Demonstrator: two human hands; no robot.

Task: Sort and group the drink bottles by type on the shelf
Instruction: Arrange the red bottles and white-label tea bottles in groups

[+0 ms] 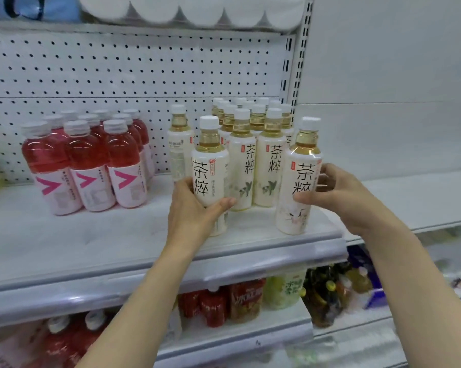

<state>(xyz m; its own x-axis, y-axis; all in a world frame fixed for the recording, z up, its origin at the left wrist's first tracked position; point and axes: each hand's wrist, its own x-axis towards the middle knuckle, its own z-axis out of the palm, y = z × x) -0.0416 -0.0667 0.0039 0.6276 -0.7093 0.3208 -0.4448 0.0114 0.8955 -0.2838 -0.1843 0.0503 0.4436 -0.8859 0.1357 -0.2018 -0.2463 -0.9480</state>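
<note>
Both hands grip tea bottles: left hand [194, 205] one [210, 166], right hand [338, 189] another [298, 179], joining the tea group [253, 144]; red bottles [86, 160] stand at nine o'clock.

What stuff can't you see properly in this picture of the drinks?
- Tea bottles at the back, head view: only caps show, front rows hide the labels.
- Lower label of the tea bottle in the left hand: covered by the hand.
- White rolls on the top shelf: cut off by the top edge.
- Drinks on the lower shelf: blurred, and the shelf edge hides their tops.
- Small print on the red bottles: too small.
</note>
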